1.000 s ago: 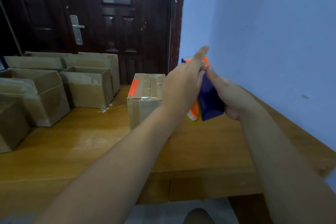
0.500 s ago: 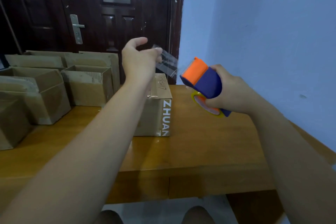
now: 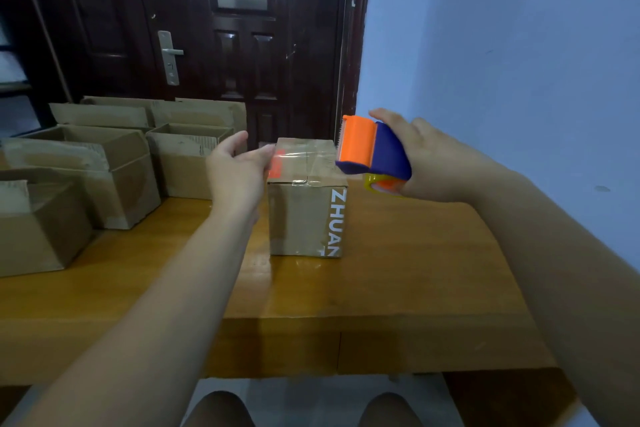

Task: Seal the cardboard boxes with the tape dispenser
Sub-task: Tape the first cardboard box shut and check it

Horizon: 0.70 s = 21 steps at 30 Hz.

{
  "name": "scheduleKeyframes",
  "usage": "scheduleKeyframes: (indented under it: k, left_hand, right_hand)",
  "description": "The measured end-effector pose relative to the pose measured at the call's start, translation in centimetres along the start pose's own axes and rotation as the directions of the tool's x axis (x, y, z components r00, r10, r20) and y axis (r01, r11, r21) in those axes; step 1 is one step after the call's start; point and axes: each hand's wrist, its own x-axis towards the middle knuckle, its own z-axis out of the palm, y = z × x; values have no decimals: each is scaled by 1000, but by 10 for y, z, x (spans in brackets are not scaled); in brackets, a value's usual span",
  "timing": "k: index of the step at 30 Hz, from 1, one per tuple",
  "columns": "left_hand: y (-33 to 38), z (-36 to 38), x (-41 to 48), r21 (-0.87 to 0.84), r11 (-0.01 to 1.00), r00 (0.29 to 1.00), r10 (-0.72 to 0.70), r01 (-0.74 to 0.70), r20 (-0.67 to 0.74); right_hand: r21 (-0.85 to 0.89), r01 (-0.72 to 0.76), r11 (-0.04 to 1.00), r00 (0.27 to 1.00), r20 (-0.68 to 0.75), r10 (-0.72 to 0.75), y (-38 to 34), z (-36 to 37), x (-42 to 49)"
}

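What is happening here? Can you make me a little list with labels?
place: wooden table beside a blue wall, dark door behind
middle: closed box with clear tape across its top
left hand: fingers straight, at the left top edge of the closed box
right hand: grips the tape dispenser
dispenser look: orange and blue, at the right top edge of the closed box
other boxes: open, on the left of the table

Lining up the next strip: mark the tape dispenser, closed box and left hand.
tape dispenser point(image 3: 384, 153), head view, blue body.
closed box point(image 3: 298, 218), head view, front face.
left hand point(image 3: 238, 172), head view, back of hand.
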Motion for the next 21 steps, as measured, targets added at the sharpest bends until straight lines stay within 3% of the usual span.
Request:
scheduleKeyframes:
  k: [9, 21]
  left_hand:
    - [-27, -17, 14, 58, 981, 982, -186, 187, -28]
    - [-33, -15, 32, 136, 959, 968, -252, 249, 7]
  right_hand:
    - [100, -5, 995, 1000, -1, 5, 2, 6, 18]
    - [216, -64, 974, 998, 14, 63, 15, 27, 21]
